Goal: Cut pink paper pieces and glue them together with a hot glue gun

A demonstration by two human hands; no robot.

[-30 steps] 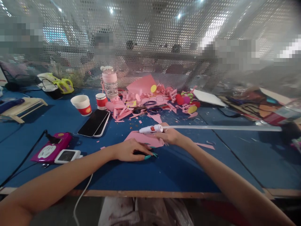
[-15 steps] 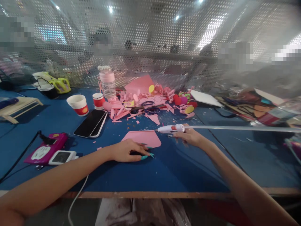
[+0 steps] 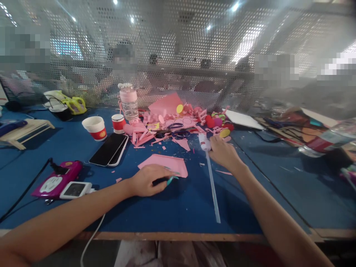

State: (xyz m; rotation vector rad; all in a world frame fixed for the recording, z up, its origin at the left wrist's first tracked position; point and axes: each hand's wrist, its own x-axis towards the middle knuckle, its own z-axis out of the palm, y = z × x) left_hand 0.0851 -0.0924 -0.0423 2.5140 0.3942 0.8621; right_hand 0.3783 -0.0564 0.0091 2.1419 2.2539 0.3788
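Note:
Below the middle of the view, my left hand [image 3: 150,180] rests at the near edge of a flat pink paper piece [image 3: 164,162] with folded edges. Its thumb and fingers close on that edge, their tips partly hidden. To the right, my right hand [image 3: 224,152] grips a small white glue gun [image 3: 204,142], its nose pointing away from me. A long clear glue stick [image 3: 212,185] trails from its back toward the table's front edge. Beyond both hands lies a heap of pink scraps [image 3: 141,133], with dark-handled scissors [image 3: 180,133] among them.
Two phones [image 3: 109,149], paper cups [image 3: 95,128] and a clear bottle [image 3: 129,102] stand at the left. Nearer lies a purple power bank [image 3: 57,180] with cables. A plastic bottle [image 3: 325,141] lies at the right. A perforated metal screen [image 3: 172,48] rises behind the blue table [image 3: 178,211].
My right hand has swung the glue gun off the paper's far edge, turning it from pointing left to pointing away. My left fingers have drawn together, and the pink paper has shifted slightly left.

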